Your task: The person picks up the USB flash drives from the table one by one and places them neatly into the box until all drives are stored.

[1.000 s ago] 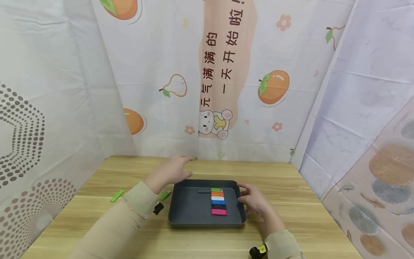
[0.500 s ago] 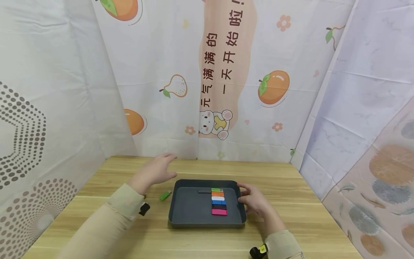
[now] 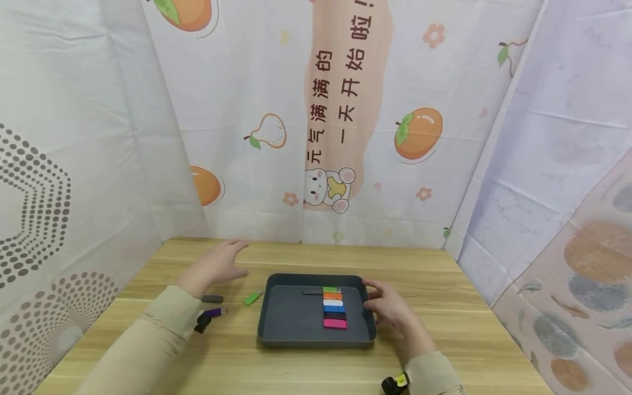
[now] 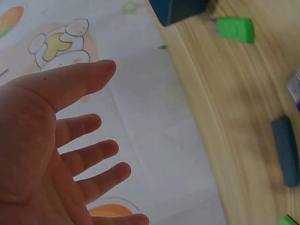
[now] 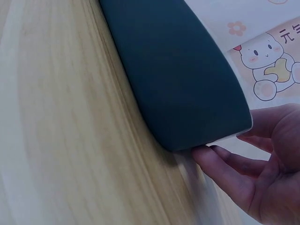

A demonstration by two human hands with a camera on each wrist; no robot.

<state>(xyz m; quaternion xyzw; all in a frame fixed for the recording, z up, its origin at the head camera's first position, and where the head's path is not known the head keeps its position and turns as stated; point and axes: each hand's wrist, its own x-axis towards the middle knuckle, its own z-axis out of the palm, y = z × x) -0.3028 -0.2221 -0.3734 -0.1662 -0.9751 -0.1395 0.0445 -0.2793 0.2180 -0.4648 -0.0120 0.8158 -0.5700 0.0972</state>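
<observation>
My left hand [image 3: 214, 269] hovers over the table left of the tray, its fingers spread and holding nothing, palm showing in the left wrist view. Below and around it lie a green USB stick [image 3: 253, 298], a purple USB stick [image 3: 215, 311] and a dark grey stick [image 4: 286, 152]; part of another green stick [image 4: 289, 220] shows at the left wrist view's lower edge. At the dark grey tray [image 3: 291, 344], my right hand [image 3: 392, 306] grips the right-hand wall near the back corner. Inside the tray, several USB sticks form a column, from green at the back to pink [image 3: 335, 323] in front.
Beside the column's green stick, a dark grey stick [image 3: 312, 292] lies crosswise in the tray. The wooden table [image 3: 424, 263] is bounded by printed curtains [image 3: 237, 214] at the back and sides. Black cameras [image 3: 394, 384] are worn at both wrists.
My left hand has moved left, away from the tray, uncovering the grey and purple sticks. The far-left green stick has gone behind my left arm. My right hand stays on the tray.
</observation>
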